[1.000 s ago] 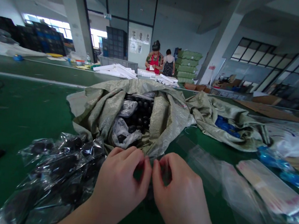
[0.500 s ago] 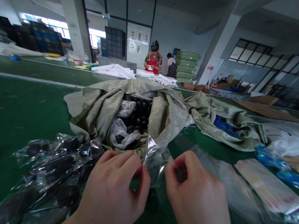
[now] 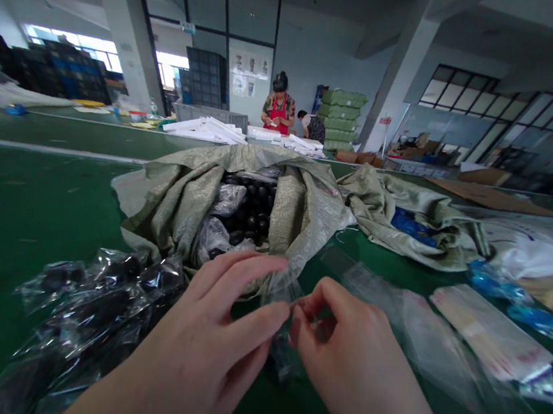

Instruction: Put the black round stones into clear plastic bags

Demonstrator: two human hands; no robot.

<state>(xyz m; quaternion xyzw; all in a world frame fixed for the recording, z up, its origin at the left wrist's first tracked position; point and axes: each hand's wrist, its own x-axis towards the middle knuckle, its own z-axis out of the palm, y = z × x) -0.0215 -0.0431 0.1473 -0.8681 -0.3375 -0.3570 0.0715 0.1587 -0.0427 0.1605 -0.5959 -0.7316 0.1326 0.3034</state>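
Over the green table [image 3: 29,203], the person's left hand [image 3: 203,352] and right hand [image 3: 352,371] meet on a small clear plastic bag [image 3: 286,289], each pinching its top edge between thumb and fingertips. The bag hangs just in front of an open woven sack [image 3: 182,189] filled with black round pieces [image 3: 256,208]. Filled clear packets [image 3: 94,299] lie heaped to the left, empty clear sleeves [image 3: 440,348] to the right
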